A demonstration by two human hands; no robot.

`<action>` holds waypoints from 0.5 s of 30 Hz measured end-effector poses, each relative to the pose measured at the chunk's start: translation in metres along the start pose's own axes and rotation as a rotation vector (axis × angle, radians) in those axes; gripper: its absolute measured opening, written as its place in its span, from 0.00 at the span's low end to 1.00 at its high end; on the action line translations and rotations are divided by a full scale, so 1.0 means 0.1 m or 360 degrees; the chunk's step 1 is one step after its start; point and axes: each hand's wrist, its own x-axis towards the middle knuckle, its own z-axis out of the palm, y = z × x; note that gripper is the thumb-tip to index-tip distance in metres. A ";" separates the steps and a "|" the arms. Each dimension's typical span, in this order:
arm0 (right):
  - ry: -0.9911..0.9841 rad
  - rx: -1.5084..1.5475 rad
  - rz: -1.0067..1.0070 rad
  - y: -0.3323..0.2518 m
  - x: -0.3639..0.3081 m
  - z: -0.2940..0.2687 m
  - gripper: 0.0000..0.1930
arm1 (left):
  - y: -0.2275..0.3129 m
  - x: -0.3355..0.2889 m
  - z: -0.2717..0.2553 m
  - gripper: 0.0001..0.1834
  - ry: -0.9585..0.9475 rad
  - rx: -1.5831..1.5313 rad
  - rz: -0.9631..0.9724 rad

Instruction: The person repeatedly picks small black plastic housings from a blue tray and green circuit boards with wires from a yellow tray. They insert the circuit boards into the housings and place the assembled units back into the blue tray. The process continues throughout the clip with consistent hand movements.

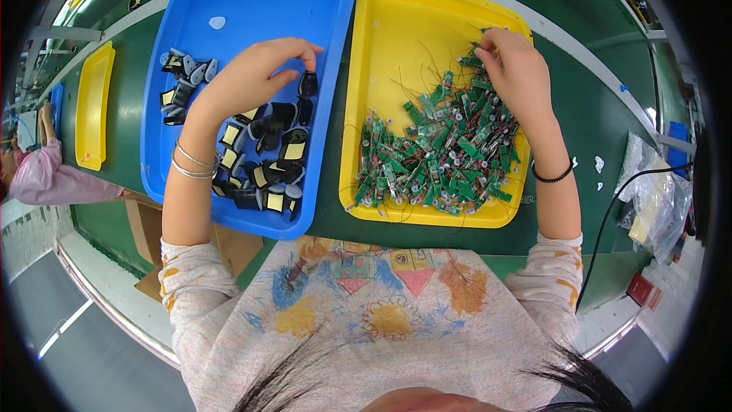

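Observation:
My left hand (255, 76) is over the right side of a blue tray (267, 11). Its index fingertip touches the top of a small black plastic casing (308, 85), while the thumb stays apart from it. Below lie more black casings, several with pale yellow pads (293, 151). My right hand (521, 72) reaches over the far right part of a yellow tray (389, 23). Its thumb and index finger come together at the upper edge of a heap of small green circuit boards (435, 164) with thin wires. What sits between those fingertips is hidden.
A second group of casings (183, 80) lies at the blue tray's left, with two pale pieces (217, 23) farther back. Clear plastic bags (654, 202) and a black cable (610, 210) are at right. Far left, another person's pink sleeve (53, 175) shows near a yellow tray (93, 107).

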 end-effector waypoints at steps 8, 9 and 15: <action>-0.0001 0.2417 0.0668 -0.67 -0.06 -0.18 0.06 | 0.24 -0.02 0.00 0.10 -0.0134 0.0431 -0.0417; -0.0025 0.2662 0.0723 -0.74 -0.07 -0.20 0.06 | 0.23 -0.05 0.02 0.10 -0.0127 0.0538 -0.0488; -0.0085 0.3110 0.0875 -0.97 -0.25 0.12 0.12 | 0.29 -0.04 0.12 0.09 0.0397 -0.0096 -0.0688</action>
